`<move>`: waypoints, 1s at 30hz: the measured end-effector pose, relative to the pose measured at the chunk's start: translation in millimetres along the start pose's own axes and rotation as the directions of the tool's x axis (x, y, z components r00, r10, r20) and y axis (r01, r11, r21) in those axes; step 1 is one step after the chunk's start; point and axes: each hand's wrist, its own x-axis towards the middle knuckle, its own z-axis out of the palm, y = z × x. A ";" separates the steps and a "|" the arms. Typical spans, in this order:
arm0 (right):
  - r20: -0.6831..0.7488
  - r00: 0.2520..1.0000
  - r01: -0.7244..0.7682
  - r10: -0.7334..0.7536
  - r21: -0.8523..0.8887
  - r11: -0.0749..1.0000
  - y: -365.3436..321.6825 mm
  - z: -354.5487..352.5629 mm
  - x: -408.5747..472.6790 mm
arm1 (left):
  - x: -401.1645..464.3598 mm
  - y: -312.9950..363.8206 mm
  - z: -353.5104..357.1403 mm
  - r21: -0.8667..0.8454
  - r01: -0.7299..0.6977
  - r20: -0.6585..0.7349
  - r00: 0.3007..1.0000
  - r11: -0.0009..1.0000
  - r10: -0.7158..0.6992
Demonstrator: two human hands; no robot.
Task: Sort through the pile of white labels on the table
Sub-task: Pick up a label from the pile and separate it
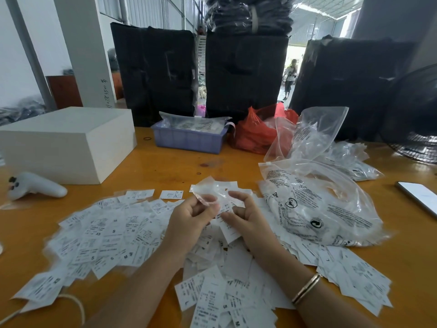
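Both hands up over the labels (pixel 113 235), a wide white pile spread across the orange tabletop (pixel 165 166) from left to right edge, thickest under the forearms. Left hand (pixel 189 218) and right hand (pixel 246 216) close together, fingers curled, each pinching a small clear sleeve (pixel 212 192) held between them just above the pile; a label or two seems caught in the right hand's fingers, blurred. Gold bangle (pixel 306 288) on right wrist. Clear printed bags (pixel 314 204) right of the hands, touching the pile. White box (pixel 68 143) and white controller (pixel 35 187) at left. Blue bin (pixel 189 138) and red bag (pixel 255 131) behind. Phone (pixel 421 197) at right edge.
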 end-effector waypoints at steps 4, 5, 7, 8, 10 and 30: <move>0.061 0.998 -0.004 0.004 0.001 1.000 -0.9 -2.2 -1.6 | -0.3 -0.9 0.4 -0.028 0.048 0.013 0.999 0.998 -0.048; 0.086 0.996 0.000 0.000 -0.006 1.000 -1.0 -1.9 -1.9 | -0.3 -0.4 0.0 -0.039 0.062 0.004 0.998 0.997 -0.062; 0.124 0.992 0.004 -0.002 -0.017 1.000 -1.5 -1.2 -2.6 | 0.6 0.1 -1.4 -0.053 0.098 0.010 0.995 0.994 -0.098; 0.135 0.991 0.002 0.001 -0.020 1.000 -1.7 -0.8 -2.9 | 0.3 1.7 -2.1 -0.056 0.114 0.030 0.993 0.992 -0.113; 0.142 0.990 -0.003 0.005 -0.020 1.000 -2.7 -0.1 -3.2 | -1.2 4.2 -2.5 -0.060 0.137 0.065 0.989 0.989 -0.133; 0.000 0.999 0.039 -0.039 0.089 0.995 -3.0 -5.5 -3.4 | -0.9 3.4 -2.7 -0.064 0.155 0.123 0.982 0.986 -0.146</move>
